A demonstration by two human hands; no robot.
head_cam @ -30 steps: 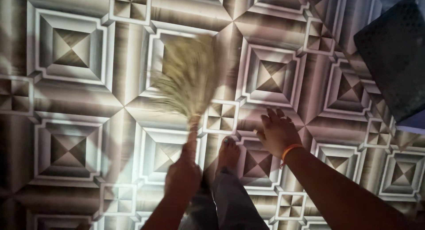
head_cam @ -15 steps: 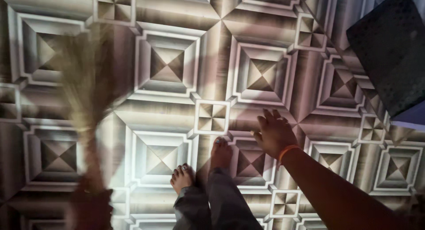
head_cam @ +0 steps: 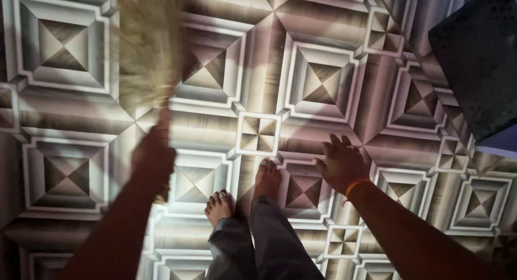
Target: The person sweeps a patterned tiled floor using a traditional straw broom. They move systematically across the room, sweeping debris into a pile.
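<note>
Grass broom mid-stroke over patterned floor.
Left hand gripped the broom; right hand hung empty, fingers spread. No debris visible; sweeping progress undeterminable.

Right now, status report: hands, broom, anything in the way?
Left hand gripping grass broom, blurred. Right hand empty, fingers spread. Dark block at upper right, apart from the broom.

We see a floor patterned with grey and white geometric squares, two bare feet on it in grey trousers, and a dark perforated box at upper right.
</note>
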